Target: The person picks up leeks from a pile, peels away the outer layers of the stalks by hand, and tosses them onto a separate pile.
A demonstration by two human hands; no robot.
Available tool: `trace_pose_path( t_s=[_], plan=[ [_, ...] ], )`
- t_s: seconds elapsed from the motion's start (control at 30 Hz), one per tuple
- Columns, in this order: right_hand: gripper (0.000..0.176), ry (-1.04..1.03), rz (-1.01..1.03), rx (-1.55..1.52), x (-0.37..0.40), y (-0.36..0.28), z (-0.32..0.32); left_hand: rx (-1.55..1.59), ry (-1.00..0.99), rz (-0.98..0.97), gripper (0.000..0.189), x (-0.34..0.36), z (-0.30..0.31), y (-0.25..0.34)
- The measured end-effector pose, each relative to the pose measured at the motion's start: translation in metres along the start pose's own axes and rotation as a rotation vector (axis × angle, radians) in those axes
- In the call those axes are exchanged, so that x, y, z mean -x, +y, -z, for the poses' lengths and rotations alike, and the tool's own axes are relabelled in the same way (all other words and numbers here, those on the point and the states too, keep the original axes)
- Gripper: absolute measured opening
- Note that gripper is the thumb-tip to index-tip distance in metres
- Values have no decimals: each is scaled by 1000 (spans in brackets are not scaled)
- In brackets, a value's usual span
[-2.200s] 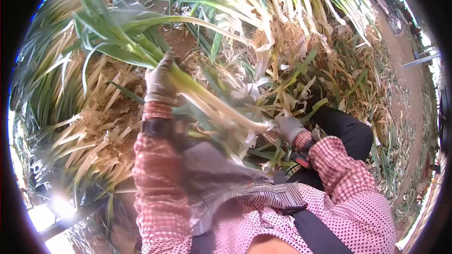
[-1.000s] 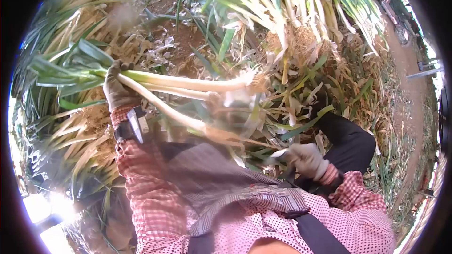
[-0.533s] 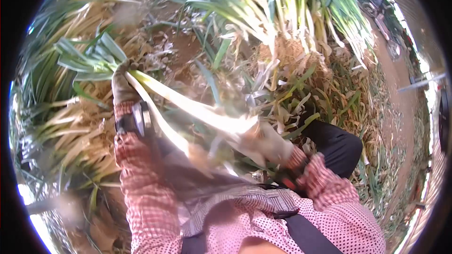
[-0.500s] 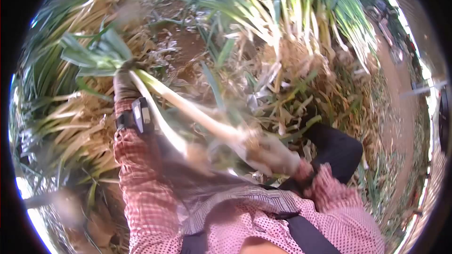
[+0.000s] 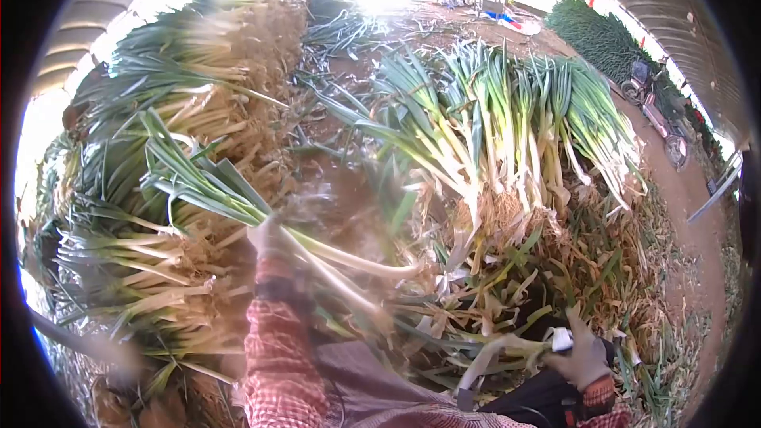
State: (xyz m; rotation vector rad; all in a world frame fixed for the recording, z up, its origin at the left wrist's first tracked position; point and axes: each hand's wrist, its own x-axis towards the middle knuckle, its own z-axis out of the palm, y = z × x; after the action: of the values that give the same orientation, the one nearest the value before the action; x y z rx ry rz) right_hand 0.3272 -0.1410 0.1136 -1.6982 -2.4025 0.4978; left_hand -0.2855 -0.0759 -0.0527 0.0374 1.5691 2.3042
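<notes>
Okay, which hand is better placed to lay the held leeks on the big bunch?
Probably the left hand: it grips the held leeks, their root ends angled rightward. The right hand is off them, below the big bunch.

The person has two gloved hands (image 5: 269,239) (image 5: 587,355) and two checked sleeves (image 5: 281,349) (image 5: 609,418), with at least two held stalks (image 5: 357,265), one motorbike (image 5: 655,117) and too many piled onions (image 5: 515,127) to count.
</notes>
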Motion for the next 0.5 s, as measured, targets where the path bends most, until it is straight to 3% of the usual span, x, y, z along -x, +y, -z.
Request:
trace_pose_path(
  t_s=[0.03,0.1,0.13,0.17,0.23,0.3,0.37,0.4,0.47,0.5],
  plan=[
    [88,97,109,-13,-16,-18,3,-32,4,-13,43,19,-10,4],
    [93,57,330,-244,-58,-76,-8,-86,-32,-1,41,54,-28,-2],
    [100,83,532,-123,-86,-96,-28,-105,-69,22,40,75,-38,-4],
    [109,-150,504,-196,-104,-125,-33,-131,-112,75,37,99,-46,-7],
    [110,-437,303,-57,-137,-150,-95,-145,-243,297,33,145,-57,-4],
    [108,-869,211,-652,-153,-117,-162,-110,-319,554,29,166,-56,-25],
    [103,-1079,150,-1084,-136,-105,-182,-185,-295,663,27,169,-51,-69],
    [101,-1077,135,-1229,-117,-101,-180,-288,-279,692,27,174,-46,-89],
    [79,-1190,-294,-1590,-82,-87,-197,-526,-377,718,26,187,-37,-117],
    [66,-1225,-468,-1717,-67,-89,-194,-688,-427,846,32,198,-40,-108]
  ],
)
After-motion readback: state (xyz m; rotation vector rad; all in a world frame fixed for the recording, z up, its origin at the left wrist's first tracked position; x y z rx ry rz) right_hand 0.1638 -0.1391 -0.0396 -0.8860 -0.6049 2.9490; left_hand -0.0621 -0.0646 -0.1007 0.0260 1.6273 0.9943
